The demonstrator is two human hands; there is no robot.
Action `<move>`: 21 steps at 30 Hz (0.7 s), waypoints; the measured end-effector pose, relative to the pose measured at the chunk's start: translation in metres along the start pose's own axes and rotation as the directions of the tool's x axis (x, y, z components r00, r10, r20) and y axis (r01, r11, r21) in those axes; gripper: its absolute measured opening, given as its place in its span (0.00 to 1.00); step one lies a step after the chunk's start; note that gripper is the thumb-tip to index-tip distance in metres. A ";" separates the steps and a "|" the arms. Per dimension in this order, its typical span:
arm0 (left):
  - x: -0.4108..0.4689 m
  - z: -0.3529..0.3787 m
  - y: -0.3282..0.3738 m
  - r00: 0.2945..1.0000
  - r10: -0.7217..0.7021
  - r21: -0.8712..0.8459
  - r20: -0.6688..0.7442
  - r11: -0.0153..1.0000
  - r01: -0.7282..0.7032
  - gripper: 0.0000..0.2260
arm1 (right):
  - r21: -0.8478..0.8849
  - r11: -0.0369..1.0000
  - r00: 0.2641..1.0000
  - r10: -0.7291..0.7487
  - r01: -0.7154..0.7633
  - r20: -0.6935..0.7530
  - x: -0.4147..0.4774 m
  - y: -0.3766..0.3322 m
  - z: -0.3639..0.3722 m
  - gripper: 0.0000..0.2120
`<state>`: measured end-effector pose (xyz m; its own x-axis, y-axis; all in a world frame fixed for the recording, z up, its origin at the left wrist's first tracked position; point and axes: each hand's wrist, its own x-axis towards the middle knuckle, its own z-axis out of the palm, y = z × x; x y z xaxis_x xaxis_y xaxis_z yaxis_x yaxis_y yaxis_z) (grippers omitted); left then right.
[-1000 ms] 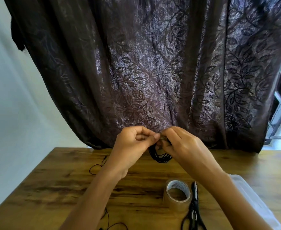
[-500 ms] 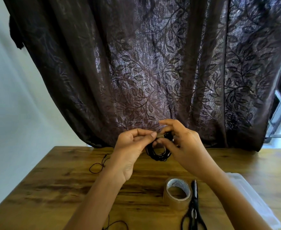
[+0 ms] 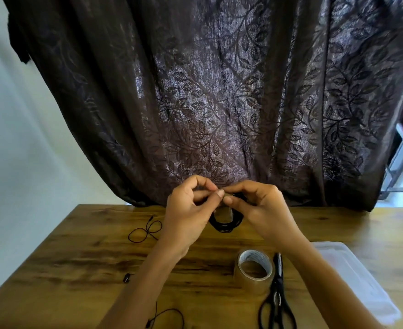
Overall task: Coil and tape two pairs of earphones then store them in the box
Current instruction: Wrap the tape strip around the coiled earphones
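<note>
Black coil (image 3: pixel 224 226) with tape strip (image 3: pixel 223 213), over worktop (image 3: pixel 77 257); left hand (image 3: pixel 188 210) and right hand (image 3: pixel 264 207) curled, pinching coil.

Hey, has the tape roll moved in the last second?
No. The tape roll sits just left of the scissors, same as before.

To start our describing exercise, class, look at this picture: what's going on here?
A person holds a black earphone coil above the table, pinching its top with the left hand and the right hand. A tape strip hangs across the coil, so this pair looks part-way through taping. The second earphones lie loose on the table to the left. The tape roll and scissors sit near the right forearm, with the box further right.
</note>
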<state>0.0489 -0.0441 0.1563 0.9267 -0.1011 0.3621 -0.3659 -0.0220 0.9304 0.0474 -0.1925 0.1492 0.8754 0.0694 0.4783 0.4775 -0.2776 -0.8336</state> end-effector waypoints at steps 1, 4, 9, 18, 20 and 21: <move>0.000 0.000 -0.001 1.000 -0.009 -0.016 0.001 1.000 0.009 0.03 | 0.016 1.000 1.000 0.010 -0.010 -0.009 0.000 0.000 0.001 0.06; 0.000 -0.001 -0.002 0.998 -0.061 -0.114 -0.005 0.992 0.060 0.04 | 0.087 0.995 0.998 0.054 -0.051 -0.028 -0.001 0.000 0.004 0.15; -0.002 0.000 -0.007 0.989 -0.136 -0.200 -0.054 0.972 0.122 0.04 | 0.295 0.942 0.987 0.152 -0.162 0.056 -0.007 0.002 0.007 0.19; -0.031 0.006 -0.062 0.939 -0.342 -0.112 -0.024 0.934 0.338 0.05 | 0.352 0.842 0.900 0.437 -0.409 0.000 -0.048 0.043 0.015 0.10; -0.041 0.008 -0.080 0.913 -0.408 -0.058 -0.009 0.912 0.407 0.05 | 0.313 0.823 0.864 0.504 -0.474 -0.017 -0.061 0.057 0.020 0.10; -0.046 0.010 -0.088 0.900 -0.435 -0.028 -0.004 0.900 0.435 0.05 | 0.284 0.814 0.844 0.536 -0.507 -0.031 -0.067 0.065 0.022 0.09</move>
<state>0.0375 -0.0472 0.0574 0.9938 -0.0779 -0.0790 0.0763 -0.0361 0.9964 0.0209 -0.1941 0.0569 0.9922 -0.1196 -0.0346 -0.0335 0.0113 -0.9994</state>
